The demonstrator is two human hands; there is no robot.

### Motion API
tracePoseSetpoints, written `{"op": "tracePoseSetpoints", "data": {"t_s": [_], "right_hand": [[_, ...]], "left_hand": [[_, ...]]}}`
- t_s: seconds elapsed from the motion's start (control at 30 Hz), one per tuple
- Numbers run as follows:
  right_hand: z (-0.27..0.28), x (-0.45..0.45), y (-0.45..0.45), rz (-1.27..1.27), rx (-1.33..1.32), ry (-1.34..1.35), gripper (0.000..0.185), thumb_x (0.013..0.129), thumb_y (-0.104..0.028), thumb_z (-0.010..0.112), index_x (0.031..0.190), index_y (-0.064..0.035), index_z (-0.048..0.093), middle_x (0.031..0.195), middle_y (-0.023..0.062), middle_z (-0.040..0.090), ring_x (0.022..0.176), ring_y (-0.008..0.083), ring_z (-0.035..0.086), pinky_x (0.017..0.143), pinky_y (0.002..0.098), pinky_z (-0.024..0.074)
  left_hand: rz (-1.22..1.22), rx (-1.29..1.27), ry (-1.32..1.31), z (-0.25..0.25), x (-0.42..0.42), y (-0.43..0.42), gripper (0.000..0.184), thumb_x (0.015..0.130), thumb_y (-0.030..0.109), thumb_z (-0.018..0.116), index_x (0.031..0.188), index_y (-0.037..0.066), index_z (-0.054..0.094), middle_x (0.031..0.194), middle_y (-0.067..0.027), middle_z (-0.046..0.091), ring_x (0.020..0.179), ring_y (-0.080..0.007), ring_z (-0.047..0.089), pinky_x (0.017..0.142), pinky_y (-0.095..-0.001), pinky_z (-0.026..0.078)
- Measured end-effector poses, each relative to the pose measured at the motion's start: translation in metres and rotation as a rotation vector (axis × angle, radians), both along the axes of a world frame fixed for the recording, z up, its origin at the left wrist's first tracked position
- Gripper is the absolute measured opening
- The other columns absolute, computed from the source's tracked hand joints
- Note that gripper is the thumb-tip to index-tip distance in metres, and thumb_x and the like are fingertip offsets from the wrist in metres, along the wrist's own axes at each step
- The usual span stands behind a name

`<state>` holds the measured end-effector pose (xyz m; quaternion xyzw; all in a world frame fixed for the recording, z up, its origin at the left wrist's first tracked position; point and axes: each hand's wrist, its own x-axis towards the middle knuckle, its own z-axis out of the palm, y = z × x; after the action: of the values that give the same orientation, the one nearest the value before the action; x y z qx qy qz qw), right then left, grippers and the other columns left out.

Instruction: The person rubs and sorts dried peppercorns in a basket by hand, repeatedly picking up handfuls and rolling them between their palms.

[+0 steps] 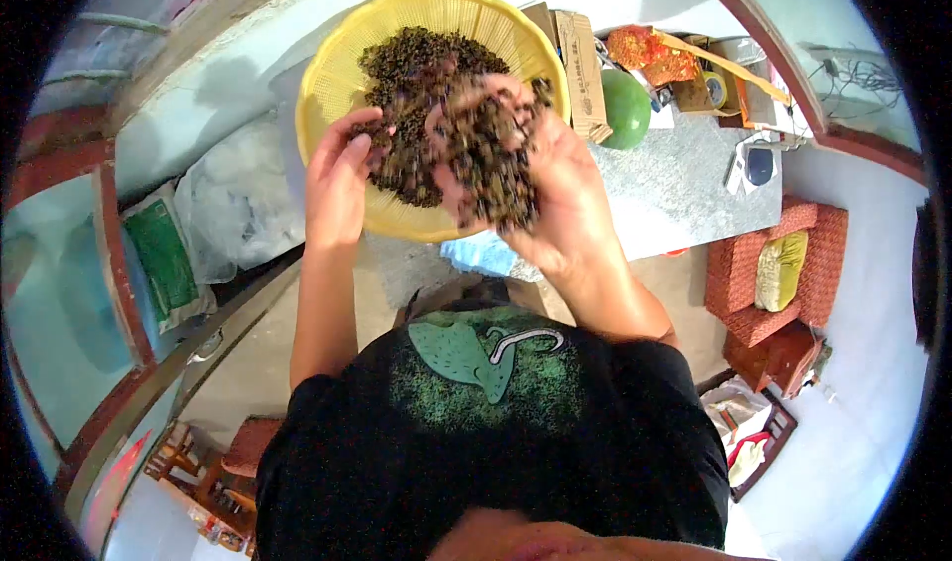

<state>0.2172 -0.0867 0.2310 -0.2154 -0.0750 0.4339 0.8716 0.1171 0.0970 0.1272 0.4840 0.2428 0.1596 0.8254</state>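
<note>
A yellow plastic basket (332, 75) sits on the grey tabletop, holding a heap of small dark brown dried pieces (426, 55). Over its right side, my right hand (560, 174) is turned up with a large, motion-blurred clump of the same pieces (491, 159) on its palm and fingers. My left hand (342, 164) is at the basket's left side, its fingers curled around a few dark pieces at the fingertips. Some pieces between the two hands are smeared by motion.
Right of the basket are a cardboard box (583, 75), a green melon (625, 112), a red mesh bag (654, 55) and a white device (754, 166). Clear plastic bags (243, 194) lie left. A red armchair (828, 253) stands farther right.
</note>
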Motion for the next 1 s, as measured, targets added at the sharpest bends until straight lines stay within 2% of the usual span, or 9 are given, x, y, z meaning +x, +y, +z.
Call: {"op": "tracePoseSetpoints", "data": {"t_s": [0.07,0.13,0.23,0.6,0.73,0.77,0.8,0.87,1.0], "right_hand": [[0.012,-0.007,0.000,0.018,0.080,-0.056,0.039,0.093,-0.026,0.061,0.122,-0.0014,0.052,0.118,0.0103,0.060,0.112,0.0251,0.057,0.098,0.0388,0.0449],[0.026,-0.011,-0.001,0.019,0.036,-0.144,0.040,0.094,-0.032,0.060,0.119,-0.0015,0.053,0.114,0.0104,0.060,0.113,0.0242,0.052,0.099,0.0379,0.0414],[0.040,-0.011,-0.006,0.085,0.079,-0.272,0.039,0.095,-0.034,0.057,0.115,-0.0012,0.054,0.108,0.0108,0.060,0.109,0.0231,0.050,0.102,0.0392,0.0342],[0.034,-0.003,0.009,0.195,0.221,-0.299,0.028,0.096,-0.022,0.054,0.114,-0.0006,0.056,0.110,0.0095,0.061,0.103,0.0212,0.056,0.095,0.0353,0.0413],[0.013,0.018,0.018,-0.019,-0.079,-0.314,0.024,0.097,-0.017,0.053,0.114,-0.0005,0.057,0.110,0.0090,0.061,0.101,0.0205,0.058,0.093,0.0338,0.0439],[-0.003,0.026,0.025,-0.106,-0.252,-0.370,0.026,0.096,-0.016,0.054,0.117,-0.0003,0.055,0.111,0.0085,0.061,0.102,0.0204,0.058,0.093,0.0325,0.0445],[-0.018,0.033,0.032,-0.179,-0.435,-0.415,0.029,0.095,-0.014,0.054,0.120,-0.0001,0.054,0.113,0.0080,0.061,0.103,0.0203,0.058,0.093,0.0311,0.0451],[-0.065,0.058,0.036,-0.111,-0.681,-0.761,0.047,0.095,-0.015,0.055,0.138,-0.0012,0.042,0.125,0.0145,0.057,0.111,0.0230,0.058,0.093,0.0345,0.0490],[-0.141,0.072,0.031,-0.210,-0.935,-0.930,0.056,0.092,-0.018,0.060,0.142,-0.0039,0.037,0.127,0.0186,0.055,0.113,0.0280,0.056,0.095,0.0366,0.0468]], "left_hand": [[0.041,-0.207,0.018,-0.008,-0.005,0.002,0.026,0.094,0.005,0.053,0.119,0.003,0.058,0.122,-0.0065,0.060,0.108,-0.0173,0.059,0.093,-0.0319,0.047],[-0.043,0.025,0.017,-0.010,-0.008,0.004,0.027,0.094,0.005,0.052,0.121,0.003,0.058,0.121,-0.0082,0.059,0.109,-0.0203,0.059,0.095,-0.0340,0.047],[-0.034,-0.101,0.040,-0.007,-0.013,0.003,0.028,0.094,0.005,0.052,0.122,0.002,0.056,0.123,-0.0094,0.057,0.109,-0.0212,0.059,0.094,-0.0346,0.047],[-0.017,-0.044,0.085,-0.003,-0.010,-0.001,0.027,0.096,0.006,0.050,0.122,0.001,0.055,0.122,-0.0089,0.057,0.109,-0.0196,0.058,0.095,-0.0345,0.046],[0.043,-0.045,0.090,-0.023,-0.003,0.006,0.034,0.094,0.005,0.050,0.128,0.000,0.050,0.127,-0.0072,0.052,0.119,-0.0174,0.050,0.100,-0.0332,0.041],[-0.009,0.299,-0.010,-0.023,-0.002,0.006,0.042,0.093,0.005,0.052,0.134,-0.001,0.045,0.134,-0.0086,0.047,0.125,-0.0183,0.044,0.105,-0.0347,0.036],[0.080,0.141,0.078,-0.037,0.004,0.013,0.049,0.092,0.005,0.054,0.139,0.000,0.039,0.139,-0.0118,0.043,0.129,-0.0213,0.041,0.109,-0.0360,0.031],[0.169,0.187,0.167,-0.036,0.009,0.013,0.054,0.092,0.005,0.055,0.143,0.004,0.036,0.145,-0.0133,0.038,0.134,-0.0236,0.036,0.112,-0.0358,0.026],[0.101,0.364,0.192,-0.052,0.011,0.019,0.060,0.089,0.013,0.060,0.144,0.008,0.036,0.148,-0.0146,0.037,0.137,-0.0286,0.035,0.113,-0.0375,0.026]]}}
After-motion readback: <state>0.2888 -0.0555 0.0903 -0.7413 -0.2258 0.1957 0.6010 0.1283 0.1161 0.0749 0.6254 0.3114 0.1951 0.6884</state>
